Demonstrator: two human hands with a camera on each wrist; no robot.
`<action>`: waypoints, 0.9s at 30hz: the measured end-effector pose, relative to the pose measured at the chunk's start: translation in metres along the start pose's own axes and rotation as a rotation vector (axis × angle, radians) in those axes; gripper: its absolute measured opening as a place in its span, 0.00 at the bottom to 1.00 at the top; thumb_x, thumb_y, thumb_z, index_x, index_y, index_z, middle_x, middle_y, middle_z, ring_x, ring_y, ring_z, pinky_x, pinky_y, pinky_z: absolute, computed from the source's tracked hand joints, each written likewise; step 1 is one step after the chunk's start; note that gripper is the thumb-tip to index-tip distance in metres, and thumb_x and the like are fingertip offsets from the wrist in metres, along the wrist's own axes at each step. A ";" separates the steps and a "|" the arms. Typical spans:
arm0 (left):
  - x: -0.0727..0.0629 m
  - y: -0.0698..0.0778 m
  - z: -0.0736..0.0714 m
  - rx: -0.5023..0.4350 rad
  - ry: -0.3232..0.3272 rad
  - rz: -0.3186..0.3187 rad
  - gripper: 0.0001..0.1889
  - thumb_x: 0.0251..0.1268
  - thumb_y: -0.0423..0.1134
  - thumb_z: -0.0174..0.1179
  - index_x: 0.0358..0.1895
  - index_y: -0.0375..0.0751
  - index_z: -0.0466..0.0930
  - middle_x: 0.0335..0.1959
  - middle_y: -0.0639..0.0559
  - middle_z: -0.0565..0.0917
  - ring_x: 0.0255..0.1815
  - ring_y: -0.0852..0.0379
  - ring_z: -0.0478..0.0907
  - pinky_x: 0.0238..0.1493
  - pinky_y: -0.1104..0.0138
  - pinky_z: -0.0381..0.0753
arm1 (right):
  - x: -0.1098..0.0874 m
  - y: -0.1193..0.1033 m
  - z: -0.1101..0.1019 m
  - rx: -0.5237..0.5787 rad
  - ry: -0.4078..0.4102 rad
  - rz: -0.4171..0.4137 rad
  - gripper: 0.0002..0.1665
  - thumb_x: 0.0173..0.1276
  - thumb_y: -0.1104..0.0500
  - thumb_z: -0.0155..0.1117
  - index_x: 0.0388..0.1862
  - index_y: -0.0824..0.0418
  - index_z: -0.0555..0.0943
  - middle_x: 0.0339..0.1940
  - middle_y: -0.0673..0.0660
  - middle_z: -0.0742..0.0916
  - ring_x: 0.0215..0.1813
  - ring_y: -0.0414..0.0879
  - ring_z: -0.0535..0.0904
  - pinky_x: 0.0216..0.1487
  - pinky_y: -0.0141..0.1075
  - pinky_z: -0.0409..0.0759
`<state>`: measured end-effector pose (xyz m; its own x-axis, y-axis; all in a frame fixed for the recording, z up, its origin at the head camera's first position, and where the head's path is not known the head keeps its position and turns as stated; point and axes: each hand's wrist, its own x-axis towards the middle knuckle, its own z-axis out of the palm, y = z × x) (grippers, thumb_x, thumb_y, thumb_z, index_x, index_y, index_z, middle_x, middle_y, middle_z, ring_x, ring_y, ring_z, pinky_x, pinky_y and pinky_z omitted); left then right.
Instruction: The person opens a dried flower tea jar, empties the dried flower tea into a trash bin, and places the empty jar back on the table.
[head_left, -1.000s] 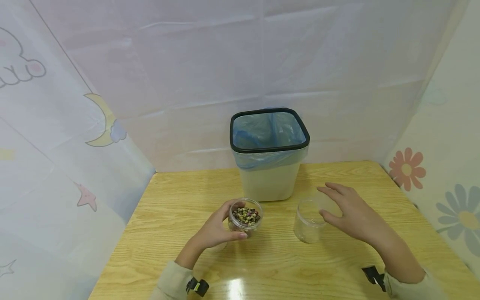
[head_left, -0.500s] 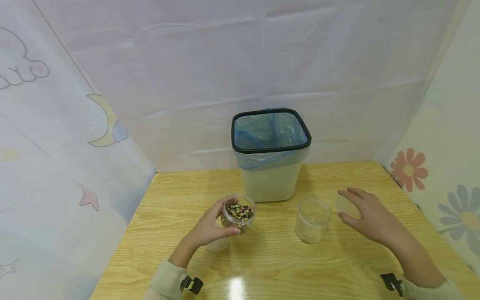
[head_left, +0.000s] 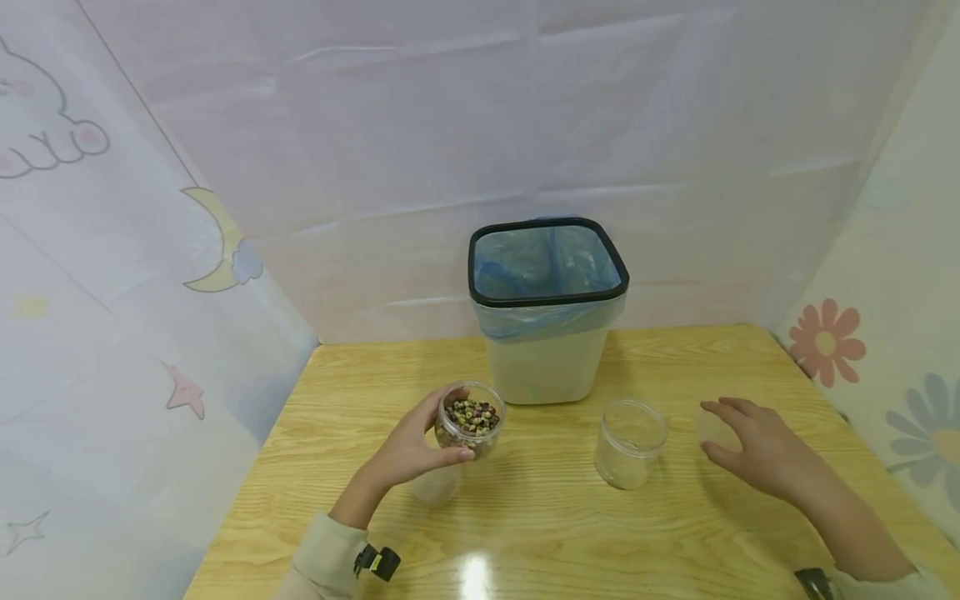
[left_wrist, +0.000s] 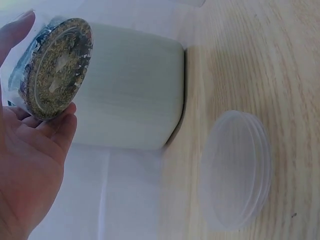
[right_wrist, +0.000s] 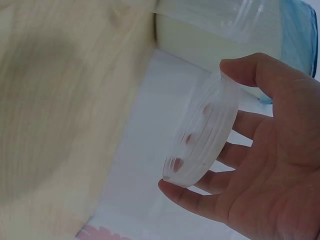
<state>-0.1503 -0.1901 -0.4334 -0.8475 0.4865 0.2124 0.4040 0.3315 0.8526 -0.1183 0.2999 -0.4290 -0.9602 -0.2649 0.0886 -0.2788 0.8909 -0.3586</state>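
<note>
My left hand (head_left: 408, 450) grips a clear round jar (head_left: 471, 421) partly filled with small dried buds in mixed yellow, dark and reddish tones. The left wrist view shows this jar's base, with the contents pressed against it. On the right, my right hand (head_left: 768, 454) holds a translucent plastic lid (right_wrist: 205, 135) by its edge, thumb on one side and fingers on the other. Between the hands stands an uncapped clear jar (head_left: 630, 446) with nothing visible inside. A second translucent lid (left_wrist: 235, 170) lies on the table, below and near the filled jar.
A pale bin (head_left: 547, 358) with a black rim and blue liner bag stands at the back, behind both jars. The wooden table (head_left: 540, 533) meets a pale cloth wall (head_left: 390, 233) at the back, with printed cloth on both sides.
My right hand has drawn away to the right with its lid, leaving the empty jar's mouth uncovered in view. My left hand has shifted slightly left with the filled jar.
</note>
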 end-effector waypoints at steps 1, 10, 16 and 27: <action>0.001 0.000 -0.001 0.003 0.000 -0.001 0.47 0.57 0.45 0.77 0.78 0.58 0.60 0.74 0.50 0.70 0.75 0.52 0.65 0.74 0.46 0.64 | 0.000 0.002 0.002 -0.001 -0.007 0.001 0.36 0.68 0.53 0.70 0.68 0.72 0.72 0.64 0.81 0.72 0.59 0.83 0.68 0.51 0.74 0.71; 0.006 0.006 -0.010 0.037 0.025 0.034 0.46 0.57 0.45 0.77 0.77 0.58 0.60 0.72 0.54 0.72 0.74 0.51 0.67 0.72 0.45 0.66 | -0.002 0.012 0.023 -0.016 -0.049 -0.007 0.35 0.67 0.53 0.71 0.66 0.72 0.74 0.62 0.82 0.74 0.57 0.85 0.70 0.47 0.73 0.75; 0.012 0.015 -0.018 0.069 0.052 0.070 0.45 0.56 0.43 0.77 0.76 0.50 0.62 0.70 0.51 0.73 0.73 0.48 0.68 0.71 0.43 0.67 | -0.005 0.015 0.030 -0.018 -0.059 -0.011 0.35 0.66 0.52 0.72 0.64 0.73 0.75 0.60 0.82 0.75 0.54 0.84 0.72 0.44 0.71 0.77; 0.024 0.031 -0.040 0.151 0.082 0.052 0.44 0.56 0.46 0.77 0.75 0.50 0.63 0.70 0.52 0.73 0.73 0.51 0.68 0.71 0.46 0.69 | -0.008 0.020 0.043 -0.016 -0.073 -0.026 0.36 0.65 0.50 0.73 0.62 0.73 0.76 0.58 0.80 0.77 0.50 0.81 0.75 0.42 0.69 0.79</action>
<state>-0.1722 -0.2005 -0.3828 -0.8468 0.4404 0.2982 0.4901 0.4285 0.7591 -0.1156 0.3041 -0.4769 -0.9490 -0.3138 0.0296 -0.3046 0.8889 -0.3421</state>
